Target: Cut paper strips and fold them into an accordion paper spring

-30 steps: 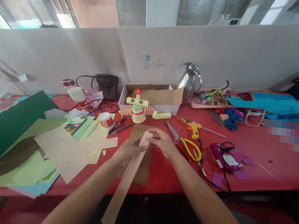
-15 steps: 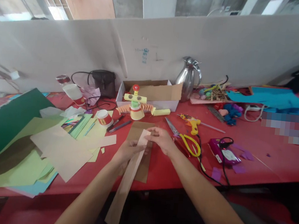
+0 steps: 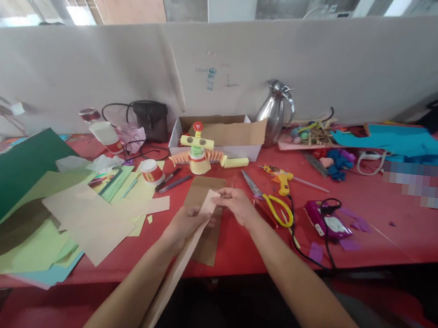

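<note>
A long pale paper strip runs from between my hands down past the table's front edge. My left hand grips it partway along, thumb on top. At its upper end, my right hand pinches the strip between thumb and fingertips. Beneath both hands a brown sheet of card lies on the red table. Just beyond it stands a paper figure with a yellow head, orange folded arms and a red top. Scissors with yellow handles rest to the right of my right hand.
A yellow glue gun and a purple power socket box with a black cord lie on the right. Paper sheets cover the left side. A paper cup, an open box and a steel jug stand farther back.
The strip's lower end has swung left and now shows a narrower face along my left forearm. Both hands keep their hold, nearly in the same place.
</note>
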Motion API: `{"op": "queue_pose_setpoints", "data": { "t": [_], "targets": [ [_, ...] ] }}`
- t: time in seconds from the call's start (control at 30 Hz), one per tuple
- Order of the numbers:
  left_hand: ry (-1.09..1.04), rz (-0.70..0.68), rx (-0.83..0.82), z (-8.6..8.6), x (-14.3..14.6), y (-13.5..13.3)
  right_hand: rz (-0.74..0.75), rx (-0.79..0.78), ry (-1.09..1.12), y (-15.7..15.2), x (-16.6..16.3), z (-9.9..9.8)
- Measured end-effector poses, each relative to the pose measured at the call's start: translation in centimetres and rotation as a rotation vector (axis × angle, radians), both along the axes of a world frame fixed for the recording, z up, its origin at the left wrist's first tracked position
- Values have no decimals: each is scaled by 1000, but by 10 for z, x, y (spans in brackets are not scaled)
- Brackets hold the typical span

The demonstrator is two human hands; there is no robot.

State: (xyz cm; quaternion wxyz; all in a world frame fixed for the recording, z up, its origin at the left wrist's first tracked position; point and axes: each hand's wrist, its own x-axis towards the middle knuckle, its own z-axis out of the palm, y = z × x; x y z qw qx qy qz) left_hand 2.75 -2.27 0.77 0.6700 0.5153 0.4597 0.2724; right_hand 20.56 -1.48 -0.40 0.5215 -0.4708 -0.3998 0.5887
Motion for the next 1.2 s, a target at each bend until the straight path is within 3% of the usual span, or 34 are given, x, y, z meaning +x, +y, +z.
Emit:
{"op": "queue_pose_setpoints", "data": {
  "t": [0.23,0.43,0.6,0.67,0.77,0.87,1.0,1.2],
  "targets": [
    [151,-100,119,6,-2,-3,129,44,-59,1,6,1],
    [415,-310,144,29,-24,8,357,119,-152,-4,5,3],
    [574,-391,219,42,-33,13,347,110,-109,-5,1,2],
    [641,-369,380,39,-32,7,310,79,-65,-5,1,2],
    [764,-232,700,31,-30,-8,276,42,13,-4,2,3],
    [769,-126,819,22,-31,-20,287,37,53,-3,3,3],
    [578,-142,646,26,-31,-20,317,52,49,-4,4,3],
    [182,-297,78,46,-17,-5,397,85,51,-6,5,6]
  ]
}}
